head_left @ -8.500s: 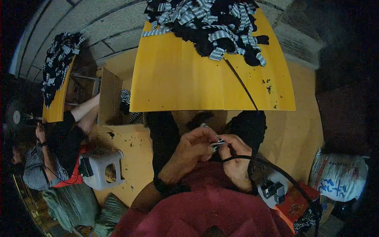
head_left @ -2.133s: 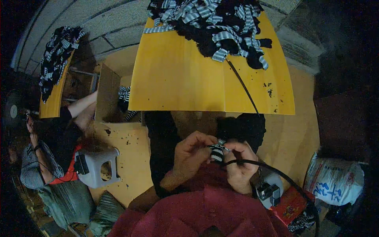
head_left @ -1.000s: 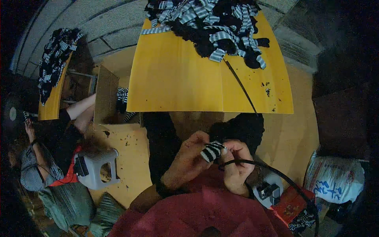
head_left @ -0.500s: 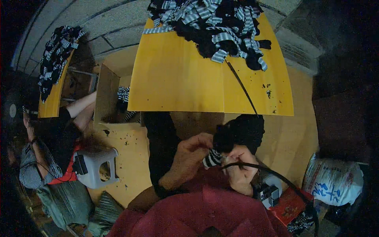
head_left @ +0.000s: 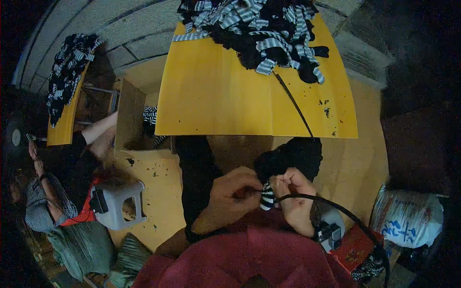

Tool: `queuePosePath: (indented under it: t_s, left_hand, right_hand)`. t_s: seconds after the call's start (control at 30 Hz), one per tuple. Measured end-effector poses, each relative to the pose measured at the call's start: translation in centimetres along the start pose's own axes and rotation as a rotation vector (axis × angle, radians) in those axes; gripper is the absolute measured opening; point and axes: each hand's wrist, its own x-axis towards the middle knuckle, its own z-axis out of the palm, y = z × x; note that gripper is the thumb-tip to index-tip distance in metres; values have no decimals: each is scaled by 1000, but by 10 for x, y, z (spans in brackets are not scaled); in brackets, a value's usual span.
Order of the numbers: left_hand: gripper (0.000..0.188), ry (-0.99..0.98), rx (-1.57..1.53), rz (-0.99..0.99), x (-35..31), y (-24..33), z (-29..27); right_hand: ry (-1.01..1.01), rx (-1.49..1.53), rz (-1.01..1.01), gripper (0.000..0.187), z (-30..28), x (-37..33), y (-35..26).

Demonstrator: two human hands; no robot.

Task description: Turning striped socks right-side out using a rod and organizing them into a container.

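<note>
While left fingers (head_left: 248,178) pinch striped fabric (head_left: 267,198), right fingers (head_left: 298,178), nearly closed, grip its edge.

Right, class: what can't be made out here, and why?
All in the head view:
Striped cloth: partly hidden by the left hand and right hand.
Cloth pile: far end cut off by the top edge.
Cardboard box: right side hidden behind the yellow table.
Co-worker's hand: grip too small and dark.
</note>
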Motion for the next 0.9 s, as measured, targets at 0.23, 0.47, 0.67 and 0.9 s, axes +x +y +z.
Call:
queuePosePath:
  t_s: [0.23,0.47,0.67,0.9]
  left_hand:
    - [15,59,-406,-195,-5,-9,0]
    - [14,-142,-944,-670,-8,-8,-7]
    - [15,-101,-569,-669,-4,-14,-2]
    - [12,45,-318,-419,-2,-5,2]
  right_hand:
    - [-191,359,326,7,-8,3,-13]
    - [-219,74,84,7,-9,5,-11]
    - [-159,212,114,10,-9,-4,-2]
    - [-322,351,239,19,-17,-3,-2]
